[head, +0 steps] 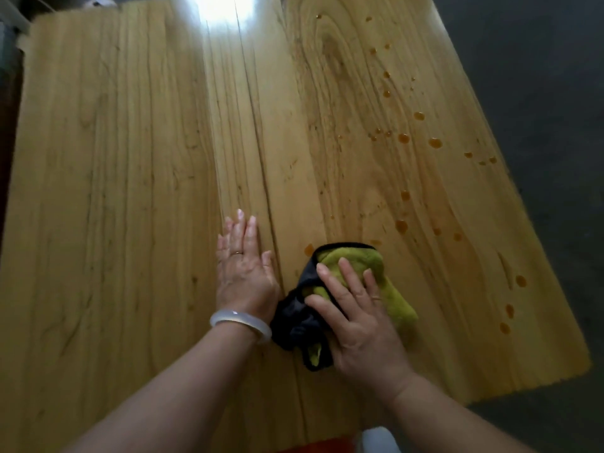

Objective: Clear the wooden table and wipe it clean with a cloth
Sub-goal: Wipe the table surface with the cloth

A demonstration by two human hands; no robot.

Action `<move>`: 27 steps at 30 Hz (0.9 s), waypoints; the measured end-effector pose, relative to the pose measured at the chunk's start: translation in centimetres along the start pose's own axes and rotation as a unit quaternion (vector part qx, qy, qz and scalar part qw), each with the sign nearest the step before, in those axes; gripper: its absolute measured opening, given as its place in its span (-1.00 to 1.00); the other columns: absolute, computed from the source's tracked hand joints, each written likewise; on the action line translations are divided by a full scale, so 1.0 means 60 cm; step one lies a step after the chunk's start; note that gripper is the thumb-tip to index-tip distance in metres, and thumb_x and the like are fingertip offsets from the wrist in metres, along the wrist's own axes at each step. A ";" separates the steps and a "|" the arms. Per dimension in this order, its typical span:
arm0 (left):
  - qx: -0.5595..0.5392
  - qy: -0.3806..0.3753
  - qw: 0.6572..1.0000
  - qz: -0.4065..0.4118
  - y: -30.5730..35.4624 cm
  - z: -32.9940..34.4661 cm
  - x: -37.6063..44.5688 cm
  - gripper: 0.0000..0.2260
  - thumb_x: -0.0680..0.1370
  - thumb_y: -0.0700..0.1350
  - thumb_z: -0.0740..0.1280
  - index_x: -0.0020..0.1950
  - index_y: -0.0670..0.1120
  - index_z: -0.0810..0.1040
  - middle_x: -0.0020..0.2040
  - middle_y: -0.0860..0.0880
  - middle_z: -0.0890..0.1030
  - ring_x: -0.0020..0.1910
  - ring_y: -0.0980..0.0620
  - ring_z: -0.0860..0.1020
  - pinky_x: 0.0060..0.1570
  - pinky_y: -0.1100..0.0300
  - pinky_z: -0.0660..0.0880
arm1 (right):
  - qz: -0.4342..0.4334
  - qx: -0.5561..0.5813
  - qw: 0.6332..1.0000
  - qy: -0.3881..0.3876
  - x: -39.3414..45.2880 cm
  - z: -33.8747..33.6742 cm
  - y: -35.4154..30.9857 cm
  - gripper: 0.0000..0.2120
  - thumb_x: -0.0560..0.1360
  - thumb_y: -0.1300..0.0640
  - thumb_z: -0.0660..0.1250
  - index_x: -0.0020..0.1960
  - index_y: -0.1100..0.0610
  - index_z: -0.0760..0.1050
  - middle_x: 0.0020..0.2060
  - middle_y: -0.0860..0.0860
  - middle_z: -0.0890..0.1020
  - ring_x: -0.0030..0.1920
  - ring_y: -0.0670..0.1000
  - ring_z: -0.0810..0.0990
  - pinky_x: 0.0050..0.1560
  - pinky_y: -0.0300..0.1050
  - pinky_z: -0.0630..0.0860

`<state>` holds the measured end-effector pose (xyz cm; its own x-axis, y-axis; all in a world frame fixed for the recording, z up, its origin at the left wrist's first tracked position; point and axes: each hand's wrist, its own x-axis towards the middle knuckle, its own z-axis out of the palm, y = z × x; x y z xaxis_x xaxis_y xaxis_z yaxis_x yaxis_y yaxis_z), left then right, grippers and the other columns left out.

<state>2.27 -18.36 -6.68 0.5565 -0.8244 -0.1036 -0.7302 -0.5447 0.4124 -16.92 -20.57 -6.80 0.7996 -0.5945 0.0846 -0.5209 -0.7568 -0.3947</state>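
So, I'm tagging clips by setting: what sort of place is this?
Probably a home, perhaps a dining area: a wooden plank table spattered with amber drops, over a dark floor, being wiped with a green cloth.

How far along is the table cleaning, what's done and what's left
Clearing looks done: nothing but the cloth lies on the pale wooden table. Wiping is under way: the right hand presses the green and black cloth flat near the front edge, while the left hand rests flat on the wood. Left to do: the amber droplets scattered down the right side.
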 end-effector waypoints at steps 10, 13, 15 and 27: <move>-0.046 0.001 0.999 0.004 -0.004 -0.010 0.001 -0.47 0.56 -0.02 0.01 0.54 -0.08 0.09 0.56 0.01 -0.01 0.53 0.07 -0.11 0.42 0.31 -0.32 | 0.042 0.050 0.998 0.026 0.138 0.005 0.020 -0.60 0.49 0.06 0.13 0.24 0.07 0.55 0.45 0.08 0.40 0.53 0.19 0.18 0.50 0.24 0.05; -0.075 -0.013 0.997 0.008 -0.008 -0.012 0.000 -0.49 0.61 -0.08 0.15 0.54 -0.07 0.08 0.56 0.01 -0.04 0.52 0.09 -0.16 0.41 0.33 -0.34 | 0.064 0.089 0.993 0.045 0.121 0.006 0.010 -0.64 0.49 0.09 0.14 0.20 0.08 0.57 0.46 0.08 0.38 0.54 0.17 0.15 0.53 0.19 0.00; -0.081 -0.038 0.996 0.017 -0.011 -0.019 0.001 -0.43 0.59 -0.08 0.22 0.54 -0.05 0.06 0.56 0.02 -0.08 0.52 0.10 -0.19 0.42 0.29 -0.33 | 0.055 0.118 0.990 0.045 0.100 0.003 0.004 -0.68 0.50 0.10 0.16 0.16 0.08 0.58 0.47 0.10 0.37 0.55 0.18 0.13 0.53 0.21 0.01; -0.241 -0.097 0.966 0.013 0.016 -0.066 -0.117 -0.54 0.48 0.18 0.18 0.34 0.05 0.41 0.30 0.09 0.43 0.28 0.14 0.41 0.23 0.07 0.47 | 0.177 0.293 0.928 0.145 0.010 -0.059 -0.017 -0.85 0.47 0.21 0.42 -0.02 0.04 0.69 -0.04 -0.04 0.59 0.02 0.00 0.58 -0.04 0.00 0.61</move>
<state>-0.76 -12.47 -1.98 0.4209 -0.8757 -0.2365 -0.4479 -0.4274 0.7853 -16.99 -21.11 -3.12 0.4510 -0.8902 0.0644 -0.4161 -0.2736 -0.8672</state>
